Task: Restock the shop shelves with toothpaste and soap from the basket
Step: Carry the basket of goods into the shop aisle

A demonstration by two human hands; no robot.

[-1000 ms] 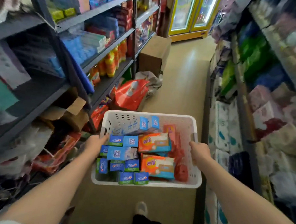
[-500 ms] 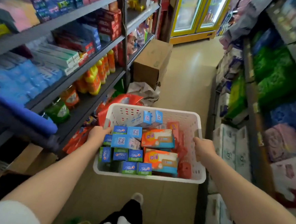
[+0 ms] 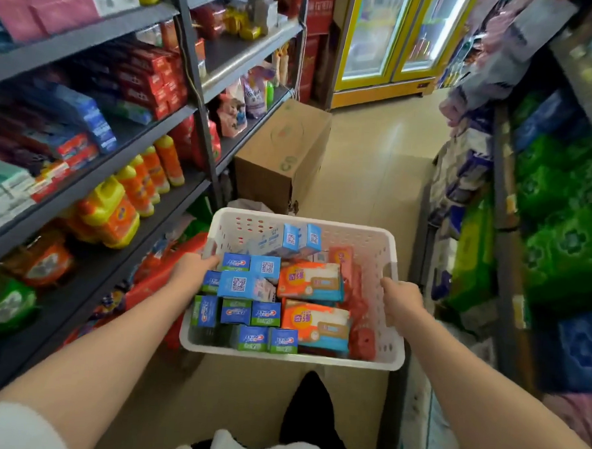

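Along your left side runs a dark metal shelf rack stacked with boxed goods, among them red cartons on an upper tier and a row of orange detergent bottles with yellow caps on a lower one. Past the rack's far upright, a brown cardboard box stands on the floor against the shelving. Your left hand grasps the left rim of the white perforated basket, fingers curled over the edge just beside the packed goods. Inside the basket, the left half is filled with blue and green toothpaste boxes standing on end and lying across each other, and two more pale blue boxes lean against the far wall. To their right lie two orange soap packs, one behind the other, touching the toothpaste, with red packets wedged along the basket's right wall. Your right hand clutches the right rim, fingers wrapped round it, so the basket hangs between your two arms above the tan floor. Farther up the aisle stands a yellow-framed glass-door fridge. On your right, green wrapped packs and other soft bundles fill the opposite shelving.
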